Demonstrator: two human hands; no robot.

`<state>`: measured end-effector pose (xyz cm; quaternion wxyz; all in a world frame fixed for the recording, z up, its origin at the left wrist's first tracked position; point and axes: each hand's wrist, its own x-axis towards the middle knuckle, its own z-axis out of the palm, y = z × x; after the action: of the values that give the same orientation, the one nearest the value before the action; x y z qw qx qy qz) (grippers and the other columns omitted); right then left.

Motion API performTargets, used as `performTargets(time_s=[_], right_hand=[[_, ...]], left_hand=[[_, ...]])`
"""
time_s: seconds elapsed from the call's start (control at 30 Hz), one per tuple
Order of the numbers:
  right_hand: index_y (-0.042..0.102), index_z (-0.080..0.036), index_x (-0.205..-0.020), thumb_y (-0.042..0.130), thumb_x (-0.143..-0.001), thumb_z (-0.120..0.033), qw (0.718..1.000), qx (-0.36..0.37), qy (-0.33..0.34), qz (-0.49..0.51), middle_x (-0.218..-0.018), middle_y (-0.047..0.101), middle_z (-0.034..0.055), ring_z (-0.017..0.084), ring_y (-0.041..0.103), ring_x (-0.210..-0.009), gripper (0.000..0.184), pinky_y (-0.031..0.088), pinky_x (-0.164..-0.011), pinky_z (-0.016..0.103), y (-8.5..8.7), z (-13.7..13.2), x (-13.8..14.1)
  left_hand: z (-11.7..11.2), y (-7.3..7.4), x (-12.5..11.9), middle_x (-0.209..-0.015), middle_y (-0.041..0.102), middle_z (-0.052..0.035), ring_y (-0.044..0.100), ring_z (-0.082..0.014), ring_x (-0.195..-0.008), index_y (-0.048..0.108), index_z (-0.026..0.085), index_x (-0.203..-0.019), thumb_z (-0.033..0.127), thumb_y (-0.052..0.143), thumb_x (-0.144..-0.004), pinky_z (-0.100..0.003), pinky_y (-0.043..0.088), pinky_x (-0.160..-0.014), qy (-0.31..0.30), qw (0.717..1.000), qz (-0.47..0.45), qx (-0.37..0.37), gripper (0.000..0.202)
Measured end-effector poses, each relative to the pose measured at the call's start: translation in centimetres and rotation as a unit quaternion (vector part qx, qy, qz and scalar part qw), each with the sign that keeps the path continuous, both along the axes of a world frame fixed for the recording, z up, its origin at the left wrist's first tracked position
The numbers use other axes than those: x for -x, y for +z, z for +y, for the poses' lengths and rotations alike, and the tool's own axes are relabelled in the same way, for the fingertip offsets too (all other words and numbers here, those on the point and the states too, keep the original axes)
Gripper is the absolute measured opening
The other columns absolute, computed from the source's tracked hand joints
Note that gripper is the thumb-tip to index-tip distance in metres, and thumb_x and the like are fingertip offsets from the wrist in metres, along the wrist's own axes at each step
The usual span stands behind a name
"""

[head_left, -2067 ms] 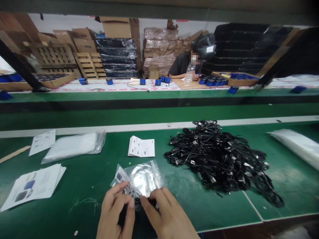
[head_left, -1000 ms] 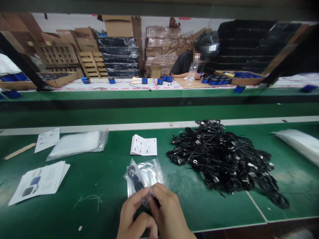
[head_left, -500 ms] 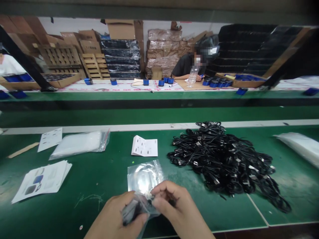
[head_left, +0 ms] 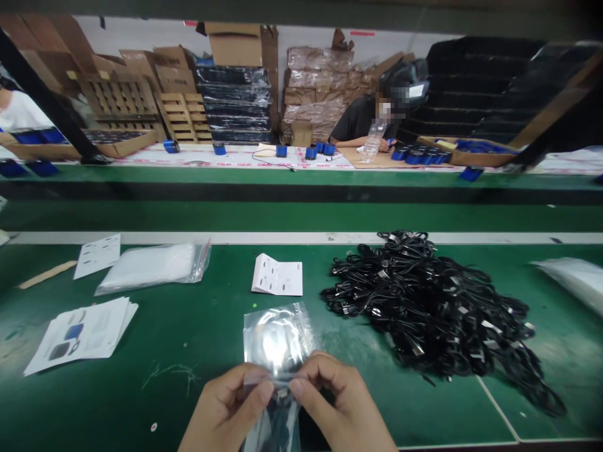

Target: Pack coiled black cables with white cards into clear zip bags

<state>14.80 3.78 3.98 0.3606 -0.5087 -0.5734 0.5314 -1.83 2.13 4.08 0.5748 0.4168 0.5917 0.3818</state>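
My left hand (head_left: 235, 402) and my right hand (head_left: 330, 395) pinch the top edge of a clear zip bag (head_left: 268, 427) between thumbs and fingers. A dark item with a small metal end, apparently a cable, shows through the plastic below my thumbs. Just beyond my fingertips lie more clear zip bags (head_left: 277, 336), flat and shiny on the green table. A folded printed leaflet (head_left: 277, 276) stands partly open behind them. Right of my hands spreads a heap of coiled black USB cables (head_left: 424, 307).
On the left are a stack of printed leaflets (head_left: 82, 336), a single sheet (head_left: 97, 256), a pack of clear bags (head_left: 153, 267) and a tan strip (head_left: 47, 275). Another plastic pack (head_left: 577, 282) lies far right. Across the bench a person (head_left: 362, 119) sits near a bottle (head_left: 374, 141) and blue devices.
My hands have come together at the bag's top edge, with both thumbs pinching it. The dark item that was in my left hand now shows inside the bag. The view has shifted slightly.
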Motion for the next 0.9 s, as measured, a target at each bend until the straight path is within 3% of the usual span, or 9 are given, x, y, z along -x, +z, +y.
performTargets(time_s=[0.13,0.57,0.67,0.77,0.87,0.9], right_hand=[[0.058,-0.018,-0.065,0.054,-0.084,-0.027,0.999,-0.025,0.008,-0.036,-0.064,0.053,-0.0011,0.014,0.049,-0.061,0.021,0.039,-0.059,0.023,-0.3,-0.2,-0.4],[0.047,-0.020,-0.064,0.046,-0.089,-0.027,0.994,-0.087,-0.013,-0.067,-0.065,0.050,-0.0009,0.015,0.050,-0.063,0.026,0.039,-0.061,0.024,-0.6,-0.3,-0.5],[0.057,-0.019,-0.082,0.050,-0.086,-0.025,0.997,-0.061,0.009,-0.039,-0.075,0.058,0.0016,0.016,0.055,-0.070,0.010,0.043,-0.066,0.025,-0.8,-0.4,-0.2],[0.059,-0.018,-0.100,0.062,-0.076,-0.024,0.999,-0.012,0.046,-0.008,-0.078,0.062,0.0017,0.017,0.058,-0.069,0.025,0.045,-0.064,0.025,-1.4,-0.6,0.3],[0.060,-0.018,-0.072,0.060,-0.075,-0.023,0.998,-0.023,0.056,-0.008,-0.061,0.053,-0.0026,0.013,0.050,-0.057,0.007,0.039,-0.054,0.022,-2.0,-0.9,1.0],[0.057,-0.018,-0.066,0.058,-0.077,-0.024,0.998,-0.034,0.055,-0.008,-0.059,0.049,-0.0034,0.012,0.048,-0.055,0.013,0.037,-0.052,0.022,-2.1,-1.0,1.2]], left_hand=[[0.0,-0.1,0.2,-0.065,0.066,0.0018,0.057,-0.0150,-0.066,0.069,0.020,-0.072,0.053,0.067,-0.072,-0.021,0.044,-0.061,0.036,0.999,0.027,-0.013,0.033],[0.0,-0.9,1.3,-0.063,0.047,0.0042,0.047,-0.0110,-0.056,0.056,0.019,-0.065,0.046,0.053,-0.085,-0.017,0.039,-0.051,-0.035,0.982,0.154,-0.105,0.033],[-0.2,-0.9,0.9,-0.062,0.052,0.0043,0.051,-0.0114,-0.055,0.057,0.020,-0.070,0.049,0.052,-0.085,-0.017,0.042,-0.051,-0.010,0.985,0.147,-0.087,0.033],[-0.6,-1.4,-0.1,-0.064,0.061,0.0027,0.059,-0.0139,-0.057,0.056,0.022,-0.077,0.051,0.045,-0.088,-0.019,0.047,-0.053,0.055,0.977,0.173,-0.114,0.033],[-0.9,-2.5,-0.9,-0.061,0.064,0.0030,0.064,-0.0151,-0.054,0.053,0.024,-0.078,0.048,0.042,-0.089,-0.021,0.048,-0.052,0.116,0.938,0.264,-0.194,0.029],[-0.9,-2.9,-1.0,-0.061,0.065,0.0029,0.065,-0.0153,-0.053,0.052,0.025,-0.077,0.046,0.042,-0.090,-0.021,0.049,-0.051,0.122,0.923,0.292,-0.218,0.027]])
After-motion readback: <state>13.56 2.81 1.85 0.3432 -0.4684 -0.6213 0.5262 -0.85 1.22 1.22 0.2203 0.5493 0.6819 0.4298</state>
